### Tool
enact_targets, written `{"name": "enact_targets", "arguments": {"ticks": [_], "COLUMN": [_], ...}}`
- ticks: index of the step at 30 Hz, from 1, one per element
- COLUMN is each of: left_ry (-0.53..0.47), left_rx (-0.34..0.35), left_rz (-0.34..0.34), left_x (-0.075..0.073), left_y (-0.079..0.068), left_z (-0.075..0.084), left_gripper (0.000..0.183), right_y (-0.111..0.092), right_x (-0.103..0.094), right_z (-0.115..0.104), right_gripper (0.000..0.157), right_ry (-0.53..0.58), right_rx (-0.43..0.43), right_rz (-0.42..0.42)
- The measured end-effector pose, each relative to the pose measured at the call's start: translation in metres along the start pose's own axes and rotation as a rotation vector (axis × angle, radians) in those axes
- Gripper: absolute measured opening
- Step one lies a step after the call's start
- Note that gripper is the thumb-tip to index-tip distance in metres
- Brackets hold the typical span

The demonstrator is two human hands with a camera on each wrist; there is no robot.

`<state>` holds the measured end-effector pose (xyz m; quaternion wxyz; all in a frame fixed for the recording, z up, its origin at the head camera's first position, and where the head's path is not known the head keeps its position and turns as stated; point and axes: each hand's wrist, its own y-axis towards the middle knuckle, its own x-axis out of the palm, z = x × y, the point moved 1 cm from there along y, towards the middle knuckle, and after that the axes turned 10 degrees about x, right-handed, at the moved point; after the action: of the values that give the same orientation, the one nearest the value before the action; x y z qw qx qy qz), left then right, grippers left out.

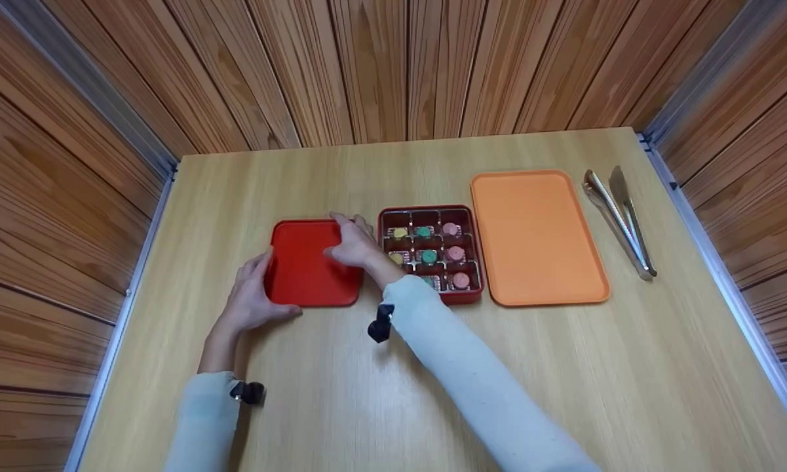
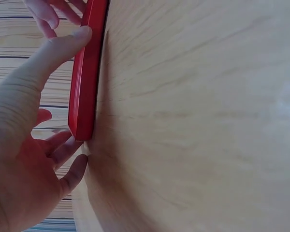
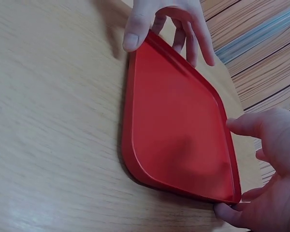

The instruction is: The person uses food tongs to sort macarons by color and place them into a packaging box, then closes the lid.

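A red square lid [image 1: 305, 262] with rounded corners and a low raised rim lies level, close over the table, hollow side up. My left hand [image 1: 255, 295] holds its near left corner, thumb along the near edge and fingers spread at the left side. At the far right corner my right hand [image 1: 354, 242] grips the rim; in the right wrist view its thumb touches the rim and its fingertips [image 3: 227, 212] sit under the corner. Just right of the lid stands a red box [image 1: 462, 297] divided into compartments, with yellow, green and pink sweets, partly hidden by my right forearm.
An orange tray [image 1: 540, 242] lies right of the box. Beyond it, metal tongs [image 1: 619, 223] and a second metal utensil with a flat blade [image 1: 621, 187] lie side by side. Wood-panelled walls [image 1: 367, 72] enclose the table [image 1: 327, 393] at the back and sides.
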<state>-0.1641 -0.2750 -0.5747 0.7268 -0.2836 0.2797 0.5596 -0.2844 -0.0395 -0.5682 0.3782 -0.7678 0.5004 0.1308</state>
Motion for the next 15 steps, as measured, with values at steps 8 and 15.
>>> {"name": "enact_targets", "arguments": {"ticks": [8,15], "left_ry": [0.015,0.007], "left_rx": [-0.021,-0.002], "left_rz": [0.001,0.008], "left_x": [0.003,0.001], "left_y": [0.002,0.002], "left_z": [-0.001,-0.003], "left_gripper": [0.129,0.128], "right_y": [-0.01,-0.012], "right_x": [-0.003,-0.005], "right_z": [-0.005,-0.009], "right_gripper": [0.081,0.072], "right_ry": [-0.024,0.018], "right_rx": [0.021,0.037], "right_rz": [0.047,0.112]}}
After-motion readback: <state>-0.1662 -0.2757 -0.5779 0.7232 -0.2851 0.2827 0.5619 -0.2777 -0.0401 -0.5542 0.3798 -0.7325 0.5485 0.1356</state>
